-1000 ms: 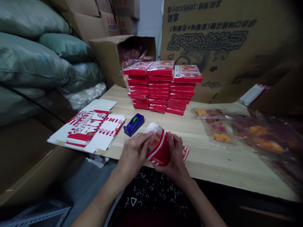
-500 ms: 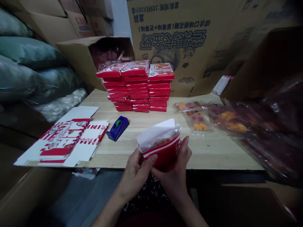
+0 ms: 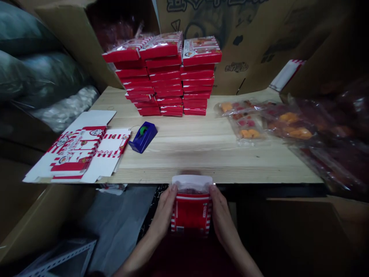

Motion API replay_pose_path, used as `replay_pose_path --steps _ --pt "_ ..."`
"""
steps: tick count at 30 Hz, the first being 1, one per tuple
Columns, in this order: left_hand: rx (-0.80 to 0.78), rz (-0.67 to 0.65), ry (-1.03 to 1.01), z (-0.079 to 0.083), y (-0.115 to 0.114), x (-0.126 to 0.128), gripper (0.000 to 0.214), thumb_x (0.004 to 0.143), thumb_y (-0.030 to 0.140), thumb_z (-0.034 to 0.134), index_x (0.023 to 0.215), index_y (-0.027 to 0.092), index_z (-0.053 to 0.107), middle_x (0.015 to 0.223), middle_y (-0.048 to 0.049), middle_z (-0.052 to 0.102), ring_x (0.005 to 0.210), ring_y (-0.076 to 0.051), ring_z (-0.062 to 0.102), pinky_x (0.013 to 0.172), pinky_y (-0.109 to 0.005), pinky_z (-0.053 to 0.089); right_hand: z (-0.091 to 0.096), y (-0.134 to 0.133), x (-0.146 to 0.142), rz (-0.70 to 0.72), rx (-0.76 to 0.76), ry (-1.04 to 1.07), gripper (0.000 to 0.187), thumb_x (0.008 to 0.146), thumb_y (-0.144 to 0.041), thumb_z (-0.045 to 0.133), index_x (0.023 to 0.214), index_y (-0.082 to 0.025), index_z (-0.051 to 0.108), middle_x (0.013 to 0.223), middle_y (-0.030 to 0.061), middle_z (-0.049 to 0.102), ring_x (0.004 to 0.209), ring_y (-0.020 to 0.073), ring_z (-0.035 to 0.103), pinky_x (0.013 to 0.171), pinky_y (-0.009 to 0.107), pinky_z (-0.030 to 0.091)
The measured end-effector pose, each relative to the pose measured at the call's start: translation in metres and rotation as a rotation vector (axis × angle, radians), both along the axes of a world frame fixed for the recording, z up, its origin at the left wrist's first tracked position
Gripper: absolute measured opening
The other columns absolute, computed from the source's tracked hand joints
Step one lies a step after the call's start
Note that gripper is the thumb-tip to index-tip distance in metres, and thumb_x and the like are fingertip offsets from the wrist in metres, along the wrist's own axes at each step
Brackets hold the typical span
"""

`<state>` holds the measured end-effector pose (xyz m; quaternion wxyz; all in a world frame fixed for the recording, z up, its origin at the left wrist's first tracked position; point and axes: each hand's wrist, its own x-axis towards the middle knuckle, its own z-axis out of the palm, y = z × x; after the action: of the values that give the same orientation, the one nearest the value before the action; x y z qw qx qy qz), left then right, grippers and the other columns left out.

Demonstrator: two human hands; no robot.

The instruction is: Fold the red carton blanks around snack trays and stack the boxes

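Observation:
Between my two hands, just off the table's front edge, is a red and white box (image 3: 191, 213) with striped sides. Its white end flap (image 3: 191, 179) stands up at the far end, and clear plastic shows in the mouth. My left hand (image 3: 163, 209) grips the left side, thumb near the upper corner. On the opposite side my right hand (image 3: 220, 209) holds the box the same way. What lies deeper inside is hidden. Beyond the hands, a blue tape dispenser (image 3: 143, 137) with green tape sits on the table.
Filled red boxes (image 3: 167, 79) stand in tall stacks at the back of the wooden table (image 3: 184, 154). Flat unfolded boxes (image 3: 77, 148) lie at the left. Plastic packs of orange and red sweets (image 3: 249, 125) spread over the right side. Large cardboard (image 3: 253, 73) rises behind.
Both hands have drawn the box down and nearer to my body. It was tilted; now it is straight, with my hands on opposite sides. The view has tipped downward.

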<state>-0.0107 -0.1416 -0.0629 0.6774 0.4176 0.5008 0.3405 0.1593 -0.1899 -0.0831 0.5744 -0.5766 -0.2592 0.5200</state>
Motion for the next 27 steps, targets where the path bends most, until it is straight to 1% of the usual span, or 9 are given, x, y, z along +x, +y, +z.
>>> replay_pose_path --steps 2,5,8,10,12,15,18,24,27 --pt "-0.004 0.086 0.013 -0.007 -0.006 0.001 0.042 0.097 0.056 0.057 0.104 0.019 0.075 0.102 -0.008 0.079 0.098 -0.027 0.068 0.091 -0.036 0.053 0.003 -0.002 -0.008 -0.047 -0.07 0.089 0.041 0.096 -0.06 0.059 0.12 -0.029 0.073 0.115 0.0053 0.078 0.109 0.0306 0.071 0.092 0.047 0.059" --pt "0.024 0.127 0.065 -0.007 -0.009 -0.002 0.027 0.094 0.043 0.061 0.094 0.019 0.073 0.087 -0.0051 0.075 0.083 -0.024 0.065 0.078 -0.032 0.052 0.012 -0.004 -0.016 -0.052 -0.086 0.174 0.035 0.091 -0.052 0.067 0.114 -0.026 0.074 0.108 0.0048 0.079 0.104 0.0291 0.072 0.089 0.044 0.059" --pt "0.017 0.132 0.076 -0.001 -0.007 -0.005 0.019 0.089 0.031 0.06 0.099 0.019 0.071 0.085 -0.0044 0.073 0.079 -0.022 0.063 0.07 -0.029 0.05 0.017 -0.002 -0.021 -0.018 -0.068 0.241 0.029 0.087 -0.043 0.071 0.11 -0.025 0.075 0.1 0.0035 0.08 0.096 0.027 0.073 0.083 0.041 0.059" --pt "-0.032 0.122 0.021 0.003 -0.005 -0.006 0.025 0.085 0.024 0.06 0.108 0.02 0.069 0.087 -0.0028 0.072 0.077 -0.02 0.063 0.067 -0.027 0.049 0.016 0.001 -0.023 -0.018 -0.06 0.277 0.027 0.084 -0.039 0.072 0.106 -0.024 0.075 0.096 0.0033 0.08 0.091 0.0256 0.073 0.081 0.039 0.059" --pt "-0.084 0.082 -0.066 0.006 -0.002 -0.007 0.034 0.084 0.023 0.063 0.119 0.023 0.066 0.094 -0.0021 0.074 0.08 -0.02 0.066 0.071 -0.027 0.05 0.015 0.005 -0.022 -0.041 -0.061 0.306 0.026 0.081 -0.036 0.073 0.104 -0.024 0.076 0.092 0.0028 0.08 0.088 0.0246 0.074 0.079 0.038 0.059" --pt "-0.135 0.031 -0.214 0.004 0.0 -0.013 0.044 0.089 0.035 0.071 0.132 0.025 0.063 0.115 -0.0065 0.075 0.104 -0.025 0.069 0.089 -0.033 0.053 0.013 0.009 -0.017 -0.074 -0.073 0.327 0.026 0.079 -0.035 0.075 0.103 -0.024 0.075 0.091 0.0022 0.08 0.087 0.0243 0.074 0.08 0.038 0.059" --pt "-0.212 0.076 -0.389 -0.002 0.001 -0.019 0.046 0.093 0.051 0.067 0.125 0.018 0.07 0.119 -0.0116 0.076 0.118 -0.031 0.067 0.102 -0.04 0.051 0.012 0.01 -0.013 -0.071 -0.09 0.335 0.03 0.079 -0.035 0.075 0.107 -0.024 0.074 0.093 0.0027 0.081 0.089 0.0251 0.075 0.08 0.039 0.059" --pt "-0.316 0.14 -0.423 -0.001 0.008 -0.016 0.03 0.084 0.033 0.081 0.109 0.016 0.078 0.104 -0.0091 0.081 0.107 -0.029 0.073 0.099 -0.038 0.05 0.01 0.009 -0.013 -0.024 -0.079 0.359 0.029 0.081 -0.033 0.073 0.11 -0.027 0.074 0.105 0.0011 0.081 0.105 0.0271 0.073 0.09 0.04 0.058" --pt "-0.374 0.166 -0.398 -0.001 0.016 -0.017 0.027 0.073 0.021 0.086 0.099 0.014 0.08 0.094 -0.0078 0.081 0.087 -0.023 0.074 0.089 -0.033 0.052 0.011 0.008 -0.008 0.042 -0.081 0.444 0.026 0.087 -0.047 0.068 0.104 -0.028 0.075 0.111 0.0013 0.081 0.113 0.0282 0.071 0.097 0.042 0.056"
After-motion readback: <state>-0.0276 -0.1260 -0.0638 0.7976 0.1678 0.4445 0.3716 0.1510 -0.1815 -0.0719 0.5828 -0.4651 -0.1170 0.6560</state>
